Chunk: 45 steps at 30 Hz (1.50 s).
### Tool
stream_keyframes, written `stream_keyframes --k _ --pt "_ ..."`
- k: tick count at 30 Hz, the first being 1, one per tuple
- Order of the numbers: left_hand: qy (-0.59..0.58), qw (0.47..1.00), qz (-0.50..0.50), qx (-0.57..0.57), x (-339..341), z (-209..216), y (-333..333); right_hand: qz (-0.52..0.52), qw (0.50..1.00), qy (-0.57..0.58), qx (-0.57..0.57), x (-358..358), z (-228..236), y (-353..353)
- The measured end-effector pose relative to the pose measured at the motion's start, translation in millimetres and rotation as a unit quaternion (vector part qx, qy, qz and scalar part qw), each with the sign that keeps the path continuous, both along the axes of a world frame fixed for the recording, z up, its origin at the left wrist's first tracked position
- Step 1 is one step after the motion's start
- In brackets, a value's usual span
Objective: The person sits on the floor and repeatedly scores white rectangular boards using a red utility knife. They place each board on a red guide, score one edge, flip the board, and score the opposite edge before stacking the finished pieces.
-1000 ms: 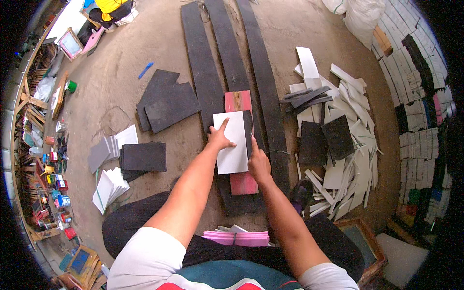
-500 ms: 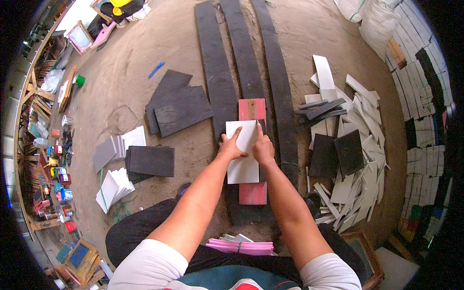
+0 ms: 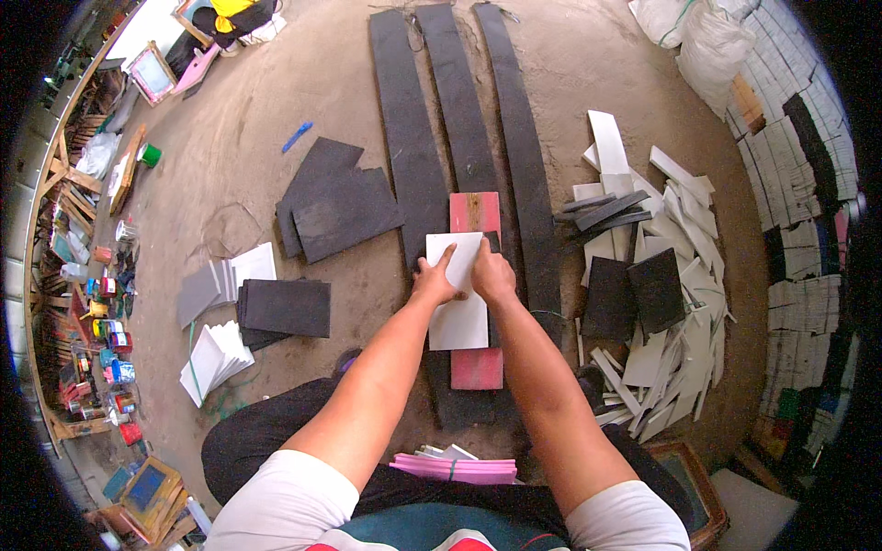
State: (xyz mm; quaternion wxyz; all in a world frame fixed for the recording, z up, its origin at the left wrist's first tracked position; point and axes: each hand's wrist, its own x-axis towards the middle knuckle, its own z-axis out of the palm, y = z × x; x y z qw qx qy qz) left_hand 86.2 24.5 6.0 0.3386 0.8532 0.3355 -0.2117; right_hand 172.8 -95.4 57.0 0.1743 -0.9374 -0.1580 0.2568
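A white rectangular sheet [image 3: 457, 323], foam-like, lies over a pink board [image 3: 475, 369] in front of me. My left hand [image 3: 439, 279] grips the sheet by its left edge, thumb stretched across the top face and fingers curled at the side. Against the upper right edge of the sheet, my right hand [image 3: 494, 274] is closed, index fingertip near the far corner; whatever it may hold is hidden. Dark material shows just beyond that corner. Under the pink board run long black strips [image 3: 464, 119] reaching away from me.
To the left lie black sheets [image 3: 344, 216], a black stack [image 3: 287, 307], white sheets [image 3: 216, 358] and a blue pen-like object [image 3: 297, 137]. White offcuts [image 3: 684, 340] heap up at right. Pink pieces [image 3: 455, 469] sit close to my body. Another person [image 3: 237, 18] is at the far left.
My right index finger, stretched along the sheet's edge before, is now more bent, and that hand sits more bunched. The sheet and my left hand stay in place; the view has shifted slightly.
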Motion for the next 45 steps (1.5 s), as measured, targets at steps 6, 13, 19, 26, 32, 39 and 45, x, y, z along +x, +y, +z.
stream_keyframes --k 6,13,19,26,32,39,45 --pt "0.004 1.000 -0.005 -0.003 1 11 -1 0.019 1.000 -0.001 -0.007 -33 19 -23" --pt "-0.020 1.000 -0.007 -0.002 -2 4 -1 0.011 0.999 0.009 -0.039 -97 5 -59" --pt "-0.037 0.999 -0.007 0.016 -4 -3 -4 0.000 0.998 0.032 -0.054 -156 0 -101" --pt "-0.169 0.983 0.070 -0.031 -26 -30 1 -0.138 0.989 0.045 -0.022 -195 34 -126" --pt "-0.242 0.961 0.119 -0.064 -62 -43 -8 -0.254 0.951 -0.108 0.138 -162 -45 -150" --pt "-0.291 0.893 0.310 -0.148 -103 -64 -15 -0.278 0.959 0.048 -0.010 -136 -17 -114" --pt "-0.240 0.796 0.412 -0.373 -114 -42 -24 -0.392 0.899 -0.030 0.194 -125 -78 -162"
